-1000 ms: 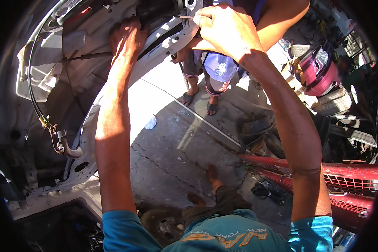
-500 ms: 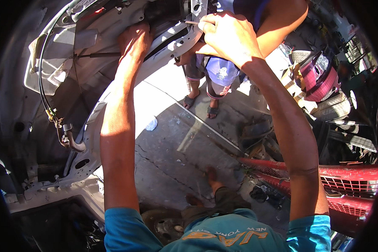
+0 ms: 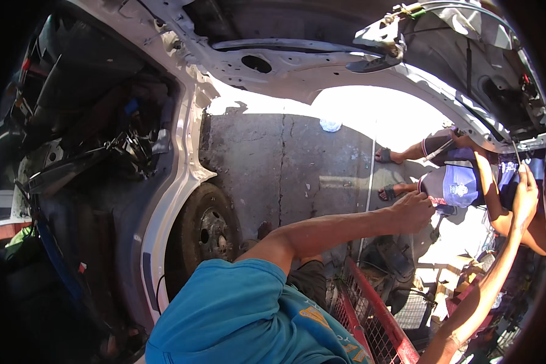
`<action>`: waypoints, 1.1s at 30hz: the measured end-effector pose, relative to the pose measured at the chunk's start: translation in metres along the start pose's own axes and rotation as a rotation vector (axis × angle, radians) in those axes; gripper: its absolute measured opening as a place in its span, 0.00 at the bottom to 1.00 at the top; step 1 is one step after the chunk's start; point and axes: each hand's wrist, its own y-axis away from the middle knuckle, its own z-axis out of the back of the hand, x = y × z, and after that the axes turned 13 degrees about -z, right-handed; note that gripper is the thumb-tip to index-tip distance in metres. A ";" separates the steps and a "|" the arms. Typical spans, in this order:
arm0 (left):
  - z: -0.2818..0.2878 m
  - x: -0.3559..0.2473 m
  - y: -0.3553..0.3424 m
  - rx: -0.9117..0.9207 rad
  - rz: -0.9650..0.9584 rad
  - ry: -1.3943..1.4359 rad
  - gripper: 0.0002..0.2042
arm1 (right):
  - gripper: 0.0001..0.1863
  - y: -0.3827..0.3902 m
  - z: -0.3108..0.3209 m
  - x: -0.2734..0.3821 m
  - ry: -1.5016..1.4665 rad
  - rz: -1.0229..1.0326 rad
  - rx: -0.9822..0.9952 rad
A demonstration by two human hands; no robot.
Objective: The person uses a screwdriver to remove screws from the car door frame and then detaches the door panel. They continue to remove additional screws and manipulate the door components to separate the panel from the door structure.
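Observation:
At the far right, my right hand (image 3: pixel 526 197) is closed around a thin metal rod (image 3: pixel 517 153). The rod's upper end meets the edge of the bare car body's metal frame (image 3: pixel 531 143). My left hand (image 3: pixel 412 212) is held in the air over the ground, away from the frame. Its fingers are curled together, and whatever they may hold is hidden. Beyond it a co-worker in a purple and dark garment (image 3: pixel 461 185) is close to the frame, with one arm (image 3: pixel 486 176) reaching up near my right hand.
A wheel (image 3: pixel 209 227) stands by the white door pillar (image 3: pixel 191 139). A latch bracket with cables (image 3: pixel 382 42) hangs from the panel above. A red mesh-sided frame (image 3: pixel 382 309) lies below my left forearm. Mixed scrap (image 3: pixel 455 279) is heaped at the right.
The view has swung left, bringing the wheel and door opening into sight. My left hand has come away from the car's inner panel. The right still holds the rod at the frame.

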 end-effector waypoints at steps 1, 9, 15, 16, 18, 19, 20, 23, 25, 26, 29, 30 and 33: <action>0.005 -0.008 0.031 0.092 0.087 0.029 0.11 | 0.23 -0.006 -0.010 0.000 -0.018 0.014 0.016; 0.047 -0.043 0.210 0.347 0.564 0.219 0.12 | 0.23 -0.020 -0.043 0.012 -0.099 0.043 0.040; 0.163 0.003 0.281 0.037 0.936 -0.134 0.13 | 0.23 -0.023 -0.057 0.027 -0.139 0.035 0.043; 0.192 0.010 0.291 0.015 1.028 -0.193 0.14 | 0.22 -0.024 -0.059 0.029 -0.137 0.037 0.047; 0.238 0.022 0.319 -0.091 1.096 -0.346 0.15 | 0.22 -0.021 -0.063 0.038 -0.152 0.046 0.049; 0.263 0.024 0.329 -0.145 1.104 -0.410 0.15 | 0.22 -0.020 -0.061 0.039 -0.150 0.042 0.038; 0.287 0.024 0.337 -0.201 1.109 -0.471 0.15 | 0.22 -0.021 -0.059 0.041 -0.162 0.045 0.031; 0.338 0.013 0.355 -0.270 1.163 -0.594 0.15 | 0.22 -0.021 -0.070 0.042 -0.174 0.033 0.049; 0.353 0.005 0.367 -0.307 1.200 -0.646 0.16 | 0.22 -0.023 -0.069 0.044 -0.174 0.036 0.050; 0.357 0.004 0.372 -0.315 1.232 -0.615 0.16 | 0.22 -0.024 -0.070 0.048 -0.177 0.038 0.046; 0.354 -0.003 0.386 -0.295 1.329 -0.560 0.17 | 0.22 -0.024 -0.069 0.049 -0.187 0.038 0.049; 0.351 -0.005 0.389 -0.299 1.329 -0.557 0.17 | 0.22 -0.024 -0.069 0.048 -0.188 0.037 0.048; 0.346 -0.010 0.397 -0.325 1.326 -0.562 0.18 | 0.22 -0.026 -0.071 0.049 -0.191 0.038 0.052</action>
